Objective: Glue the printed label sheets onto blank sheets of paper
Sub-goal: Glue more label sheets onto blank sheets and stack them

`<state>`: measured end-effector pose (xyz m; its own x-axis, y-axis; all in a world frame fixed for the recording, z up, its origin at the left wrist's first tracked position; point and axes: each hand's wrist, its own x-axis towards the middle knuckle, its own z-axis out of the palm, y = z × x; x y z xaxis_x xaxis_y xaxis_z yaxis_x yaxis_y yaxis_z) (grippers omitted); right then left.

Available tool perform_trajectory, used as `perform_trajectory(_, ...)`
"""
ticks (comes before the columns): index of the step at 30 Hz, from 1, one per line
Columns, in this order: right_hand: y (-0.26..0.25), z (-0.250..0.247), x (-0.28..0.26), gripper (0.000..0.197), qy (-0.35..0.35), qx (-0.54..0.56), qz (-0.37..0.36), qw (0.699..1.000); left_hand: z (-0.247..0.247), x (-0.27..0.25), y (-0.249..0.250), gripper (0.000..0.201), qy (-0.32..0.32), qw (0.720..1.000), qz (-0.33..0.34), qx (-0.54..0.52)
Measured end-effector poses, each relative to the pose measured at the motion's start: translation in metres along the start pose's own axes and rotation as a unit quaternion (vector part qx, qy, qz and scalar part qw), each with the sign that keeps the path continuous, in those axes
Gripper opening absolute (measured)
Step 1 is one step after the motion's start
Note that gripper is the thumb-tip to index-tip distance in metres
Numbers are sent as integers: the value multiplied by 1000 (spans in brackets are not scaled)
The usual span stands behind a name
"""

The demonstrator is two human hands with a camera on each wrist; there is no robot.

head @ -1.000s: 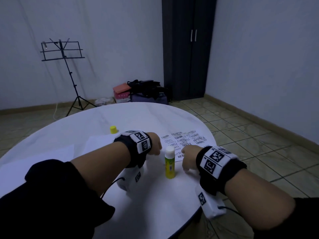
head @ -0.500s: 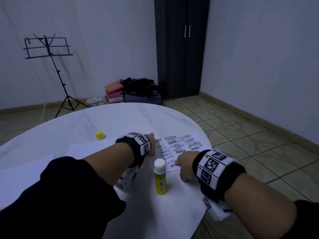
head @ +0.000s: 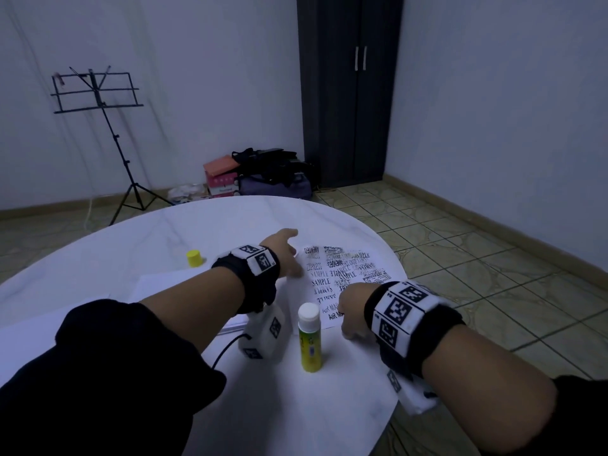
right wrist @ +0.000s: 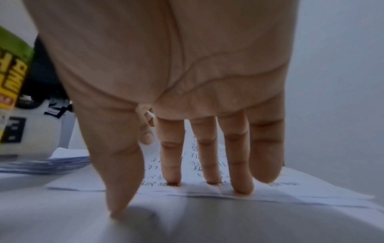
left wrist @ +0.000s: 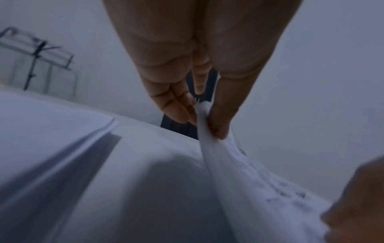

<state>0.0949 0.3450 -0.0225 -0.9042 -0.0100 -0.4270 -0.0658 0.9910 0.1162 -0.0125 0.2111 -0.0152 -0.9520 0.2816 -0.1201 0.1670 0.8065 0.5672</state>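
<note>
The left hand (left wrist: 199,105) has its grip clamped on the far left edge of the printed label sheet (head: 342,274), lifting it off the bench (head: 230,225). The right hand (right wrist: 187,115) lies flat, fingers spread apart, pressing down the near edge. Pulling against that pinned edge could crease or tear the sheet, and the uncapped glue stick (head: 310,337) standing just beside it could topple.

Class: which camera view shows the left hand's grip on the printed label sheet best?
The left wrist view: left hand pinches the printed label sheet edge. The head view shows only the hand's back; the right wrist view, barely a fingertip.
</note>
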Motion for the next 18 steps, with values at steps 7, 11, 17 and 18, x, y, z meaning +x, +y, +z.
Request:
perform_trajectory(7, 3, 2, 3, 37, 14, 42, -9, 999, 0, 2, 9, 41, -11, 992, -1, 124)
perform_trajectory(11, 4, 7, 8, 38, 15, 51, 0, 999, 0, 3, 13, 43, -1, 985, 7, 175)
perform_trajectory(17, 3, 0, 9, 40, -17, 51, 6, 999, -6, 7, 14, 50, -1, 978, 2, 209)
perform_trajectory(18, 2, -1, 8, 41, -23, 46, 6, 999, -6, 8, 13, 52, 0, 978, -2, 207)
